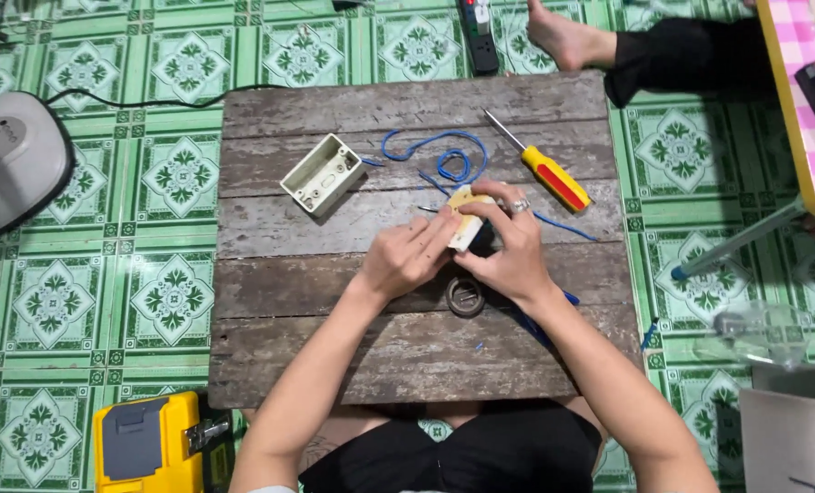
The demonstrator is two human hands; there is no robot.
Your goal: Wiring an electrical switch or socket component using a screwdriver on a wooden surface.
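Both hands meet over the middle of a weathered wooden board [316, 246]. My left hand [405, 260] and my right hand [510, 246], which wears a ring, together grip a small cream-coloured switch plate [467, 228]. Blue wire [444, 151] coils just beyond the plate and runs out under my right hand. A dark round ring-shaped part [465, 297] lies on the board just below my hands. A cream plastic wall box [320, 173] sits open side up to the upper left. A yellow and red screwdriver [549, 171] lies to the upper right.
The board rests on a green patterned tile floor [88, 292]. A white appliance [10, 160] stands at far left, a yellow tool case [147, 445] at bottom left. Another person's bare foot [562, 36] and a power strip [478, 32] are at top. A pink table [795, 100] stands right.
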